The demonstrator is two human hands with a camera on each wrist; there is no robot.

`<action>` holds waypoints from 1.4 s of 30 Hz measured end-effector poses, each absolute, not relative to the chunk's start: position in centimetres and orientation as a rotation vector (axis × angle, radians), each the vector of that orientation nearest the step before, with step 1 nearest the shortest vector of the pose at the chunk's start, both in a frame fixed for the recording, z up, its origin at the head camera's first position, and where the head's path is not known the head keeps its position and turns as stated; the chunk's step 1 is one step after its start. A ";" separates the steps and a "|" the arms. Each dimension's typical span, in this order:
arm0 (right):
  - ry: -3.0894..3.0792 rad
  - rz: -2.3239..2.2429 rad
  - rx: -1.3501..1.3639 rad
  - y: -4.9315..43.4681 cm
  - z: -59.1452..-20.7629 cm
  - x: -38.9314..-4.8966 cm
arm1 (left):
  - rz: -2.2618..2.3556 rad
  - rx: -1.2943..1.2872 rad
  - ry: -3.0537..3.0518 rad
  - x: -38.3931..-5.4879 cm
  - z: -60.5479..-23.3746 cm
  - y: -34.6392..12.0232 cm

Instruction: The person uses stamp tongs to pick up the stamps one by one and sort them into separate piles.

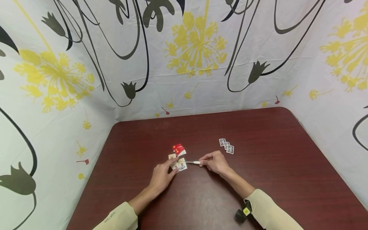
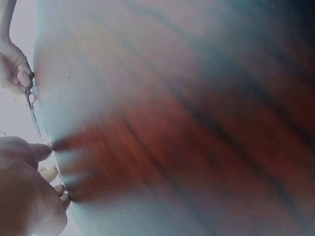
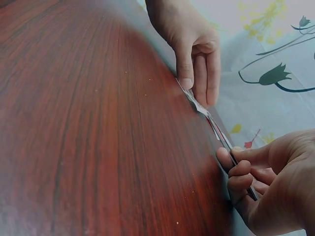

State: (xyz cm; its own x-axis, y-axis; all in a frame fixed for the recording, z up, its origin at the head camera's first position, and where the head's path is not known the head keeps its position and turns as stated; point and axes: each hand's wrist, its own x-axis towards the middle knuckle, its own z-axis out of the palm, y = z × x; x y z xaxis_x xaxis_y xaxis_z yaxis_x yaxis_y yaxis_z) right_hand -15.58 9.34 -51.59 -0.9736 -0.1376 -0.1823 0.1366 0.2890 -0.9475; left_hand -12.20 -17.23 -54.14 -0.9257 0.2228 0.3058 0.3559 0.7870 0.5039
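My left hand [image 1: 160, 177] rests its fingertips on a small group of cream stamps [image 1: 182, 164] with yellowish pictures, partly covering them. From the right, my right hand [image 1: 216, 163] pinches a pair of slim tweezers [image 1: 195, 162], whose tips reach the edge of the nearest cream stamp. Whether the tips grip the stamp is too small to tell. The right wrist view has the tweezers [image 3: 222, 140] between thumb and fingers, pointing at the stamps under the other hand [image 3: 192, 44]. Just beyond the cream stamps lie several overlapping red stamps [image 1: 179, 149].
Farther right, grey picture stamps [image 1: 229, 149] overlap in a slanting row on the dark red-brown wooden table [image 1: 258, 134]. A patterned white cloth [image 1: 198, 95] hangs behind the table's rounded back edge. A black device with a yellow-green patch [image 1: 244, 212] sits at the right wrist.
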 end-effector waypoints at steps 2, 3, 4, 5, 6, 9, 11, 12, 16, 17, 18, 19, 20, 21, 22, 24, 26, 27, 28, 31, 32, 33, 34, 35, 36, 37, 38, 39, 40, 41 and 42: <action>2.324 -1.752 0.008 9.5 -51.5 -15.5 | -0.846 -0.449 -2.752 -12.2 -54.1 -17.2; 2.323 -1.753 0.012 9.7 -51.5 -15.5 | -0.847 -0.448 -2.753 -12.2 -54.1 -17.2; 2.320 -1.756 0.016 9.8 -51.4 -15.4 | -0.848 -0.448 -2.754 -12.1 -54.0 -17.1; 2.318 -1.760 0.015 10.0 -51.3 -15.3 | -0.852 -0.449 -2.754 -12.1 -54.0 -17.1; 2.311 -1.767 0.017 10.1 -51.2 -15.3 | -0.852 -0.451 -2.753 -12.1 -54.0 -17.1; 2.301 -1.784 0.008 10.7 -51.0 -15.2 | -0.850 -0.454 -2.752 -12.1 -54.1 -17.1; 2.299 -1.791 0.003 11.2 -50.8 -15.1 | -0.849 -0.457 -2.753 -12.1 -54.1 -17.0; 2.300 -1.789 0.005 11.4 -50.7 -15.1 | -0.849 -0.456 -2.756 -12.1 -54.1 -17.0; 2.315 -1.772 0.029 12.6 -50.5 -14.8 | -0.843 -0.453 -2.763 -12.1 -54.1 -17.0; 2.319 -1.768 0.038 13.0 -50.4 -14.7 | -0.842 -0.451 -2.764 -12.1 -54.1 -17.0; 2.325 -1.767 0.042 13.3 -50.4 -14.6 | -0.839 -0.450 -2.765 -12.1 -54.1 -17.0; 2.328 -1.768 0.045 13.7 -50.3 -14.6 | -0.835 -0.449 -2.766 -12.1 -54.1 -17.0; 2.333 -1.768 0.043 14.1 -50.3 -14.5 | -0.831 -0.451 -2.765 -12.1 -54.1 -17.0; 2.337 -1.770 0.048 14.4 -50.3 -14.4 | -0.830 -0.449 -2.767 -12.1 -54.1 -17.0; 2.339 -1.774 0.053 14.8 -50.3 -14.4 | -0.833 -0.451 -2.766 -12.1 -54.0 -17.0; 2.337 -1.783 0.063 15.7 -50.2 -14.1 | -0.830 -0.453 -2.763 -12.0 -54.0 -17.0; 2.334 -1.783 0.082 16.5 -50.3 -13.8 | -0.833 -0.456 -2.758 -12.0 -53.9 -17.0; 2.335 -1.782 0.094 17.0 -50.3 -13.7 | -0.837 -0.455 -2.756 -12.0 -53.9 -17.0; 2.338 -1.777 0.101 17.4 -50.3 -13.5 | -0.840 -0.457 -2.753 -11.9 -53.9 -17.0; 2.363 -1.749 0.123 18.8 -50.5 -13.0 | -0.849 -0.458 -2.751 -11.9 -54.0 -17.1; 2.375 -1.737 0.130 19.3 -50.5 -12.8 | -0.851 -0.459 -2.751 -11.9 -54.0 -17.1; 2.385 -1.728 0.138 19.8 -50.6 -12.6 | -0.852 -0.459 -2.751 -11.9 -54.0 -17.1; 2.390 -1.719 0.150 20.2 -50.6 -12.4 | -0.852 -0.459 -2.751 -11.9 -54.0 -17.1; 2.397 -1.710 0.160 20.6 -50.6 -12.2 | -0.852 -0.459 -2.751 -11.9 -54.0 -17.1; 2.400 -1.704 0.168 21.0 -50.7 -12.0 | -0.850 -0.461 -2.751 -11.9 -54.0 -17.1; 2.405 -1.695 0.176 21.3 -50.6 -11.8 | -0.847 -0.461 -2.751 -11.9 -54.0 -17.1; 2.409 -1.691 0.177 21.6 -50.6 -11.6 | -0.845 -0.461 -2.752 -11.9 -54.0 -17.1; 2.410 -1.688 0.182 21.9 -50.6 -11.4 | -0.845 -0.463 -2.749 -12.0 -54.0 -17.1; 2.411 -1.685 0.185 22.2 -50.6 -11.3 | -0.844 -0.463 -2.749 -12.0 -54.0 -17.2; 2.412 -1.685 0.186 22.5 -50.5 -11.1 | -0.846 -0.465 -2.748 -12.0 -54.0 -17.2; 2.410 -1.690 0.186 22.7 -50.5 -11.0 | -0.845 -0.466 -2.747 -12.1 -54.0 -17.2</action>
State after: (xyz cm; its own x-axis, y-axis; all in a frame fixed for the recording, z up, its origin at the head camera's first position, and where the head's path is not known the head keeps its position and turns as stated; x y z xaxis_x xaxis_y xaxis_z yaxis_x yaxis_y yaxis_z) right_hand -11.01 22.73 -50.48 -0.9737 -0.0073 -0.2276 0.2115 0.3419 -0.9156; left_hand -12.08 -17.18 -54.03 -0.9232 0.2315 0.3068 0.3640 0.7831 0.5042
